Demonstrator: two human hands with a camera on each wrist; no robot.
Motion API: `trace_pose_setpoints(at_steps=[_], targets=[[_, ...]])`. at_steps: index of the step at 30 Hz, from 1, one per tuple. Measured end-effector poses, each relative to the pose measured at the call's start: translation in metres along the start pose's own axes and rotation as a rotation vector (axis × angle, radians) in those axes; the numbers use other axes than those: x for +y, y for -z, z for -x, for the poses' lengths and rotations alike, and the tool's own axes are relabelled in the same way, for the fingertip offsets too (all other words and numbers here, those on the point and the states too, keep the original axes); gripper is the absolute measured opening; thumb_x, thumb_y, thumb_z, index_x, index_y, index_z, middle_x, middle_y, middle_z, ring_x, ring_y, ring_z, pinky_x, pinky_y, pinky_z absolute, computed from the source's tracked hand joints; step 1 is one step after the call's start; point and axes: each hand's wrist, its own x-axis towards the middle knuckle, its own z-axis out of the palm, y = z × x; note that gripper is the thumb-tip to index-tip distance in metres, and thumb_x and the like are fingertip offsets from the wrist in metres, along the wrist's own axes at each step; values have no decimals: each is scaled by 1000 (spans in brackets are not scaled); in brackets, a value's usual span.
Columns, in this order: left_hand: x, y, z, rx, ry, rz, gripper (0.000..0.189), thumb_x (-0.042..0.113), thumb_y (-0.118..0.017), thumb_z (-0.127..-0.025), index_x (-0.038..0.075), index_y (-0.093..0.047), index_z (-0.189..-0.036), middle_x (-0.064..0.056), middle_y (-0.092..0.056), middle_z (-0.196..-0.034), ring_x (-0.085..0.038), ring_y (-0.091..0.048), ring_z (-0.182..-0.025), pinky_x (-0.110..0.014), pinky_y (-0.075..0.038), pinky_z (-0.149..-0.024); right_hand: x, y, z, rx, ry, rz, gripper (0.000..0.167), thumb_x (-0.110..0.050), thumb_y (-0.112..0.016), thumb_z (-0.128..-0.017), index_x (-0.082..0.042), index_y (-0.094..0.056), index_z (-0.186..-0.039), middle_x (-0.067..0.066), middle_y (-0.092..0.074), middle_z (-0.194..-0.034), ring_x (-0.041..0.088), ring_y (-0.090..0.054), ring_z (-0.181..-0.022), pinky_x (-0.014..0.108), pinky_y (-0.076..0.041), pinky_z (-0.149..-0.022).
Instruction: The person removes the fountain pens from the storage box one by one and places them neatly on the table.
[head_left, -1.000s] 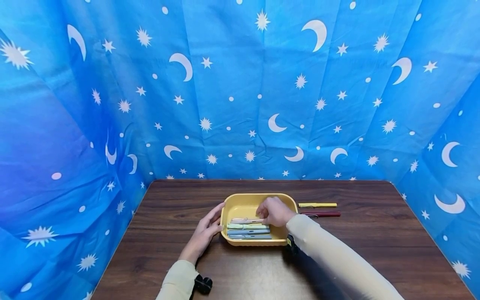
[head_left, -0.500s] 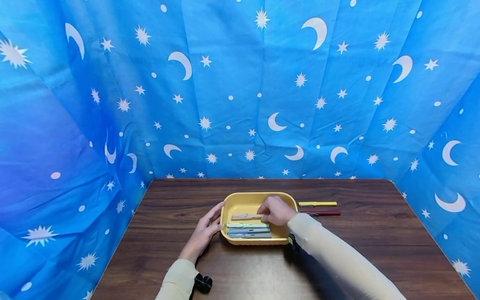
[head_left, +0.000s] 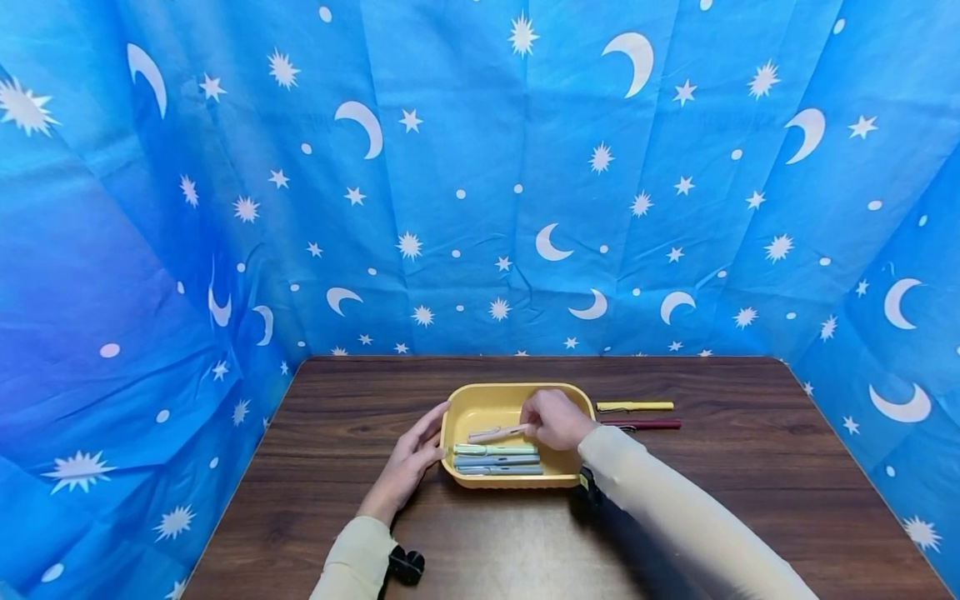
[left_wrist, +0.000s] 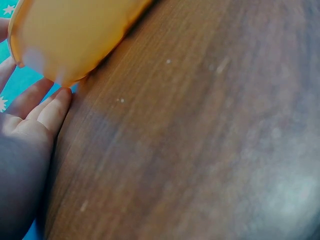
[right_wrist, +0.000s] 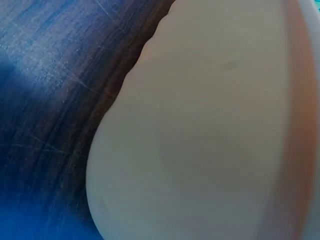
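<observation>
In the head view my right hand (head_left: 555, 419) is inside a yellow plastic basket (head_left: 480, 392) and pinches a pale pink pen (head_left: 495, 433) by its right end. The pen tilts slightly, right end higher; the fingertips are hidden. Below it in the basket lie a pale green pen (head_left: 491, 450) and two blue-grey pens (head_left: 498, 470), side by side. My left hand (head_left: 408, 458) touches the basket's left end from outside. In the left wrist view the left hand's (left_wrist: 37, 112) fingers lie fairly straight against the basket (left_wrist: 75, 35).
Right of the basket a yellow pen (head_left: 636, 407) and a dark red pen (head_left: 652, 425) lie on the brown wooden table (head_left: 360, 392). A blue curtain (head_left: 480, 167) with moons and stars surrounds the table. The right wrist view is mostly filled by the basket's blurred wall (right_wrist: 200, 125).
The pale pink pen has come away from the green pen toward the back of the basket, and its right end has risen in my right hand. The left hand stays put.
</observation>
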Motion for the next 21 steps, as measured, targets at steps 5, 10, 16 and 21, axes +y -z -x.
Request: trace_pose_setpoints(at_steps=[5, 10, 16, 21], targets=[[2, 0, 0, -2, 9, -8, 75, -5, -54, -92, 18, -40, -162, -12, -32, -170, -32, -35, -154, -26, -47, -109, -1, 5, 3, 28, -48, -28, 11, -4, -76, -92, -13, -77, -86, -7, -67, -79, 10, -57, -72, 32, -55, -70], [2, 1, 1, -15, 7, -7, 76, -4, -54, -93, 18, -39, -163, -14, -31, -170, -34, -34, -154, -26, -49, -108, 2, 6, 5, 49, -57, -46, 7, -6, -77, -92, -11, -75, -89, -7, -69, -82, 10, -60, -74, 35, -57, -73], [2, 0, 1, -5, 19, 5, 75, -6, -52, -93, 18, -39, -163, -14, -31, -170, -33, -35, -154, -25, -50, -106, 6, 4, 7, 109, -19, -142, 6, -5, -81, -89, -10, -78, -86, -5, -71, -80, 9, -62, -75, 33, -58, -74], [2, -1, 1, -3, 8, 10, 75, -8, -52, -93, 17, -39, -163, -16, -31, -170, -35, -35, -154, -26, -50, -106, 7, 6, 9, 138, 9, -187, 7, -6, -86, -85, -10, -81, -82, -4, -72, -74, 5, -60, -70, 29, -56, -70]])
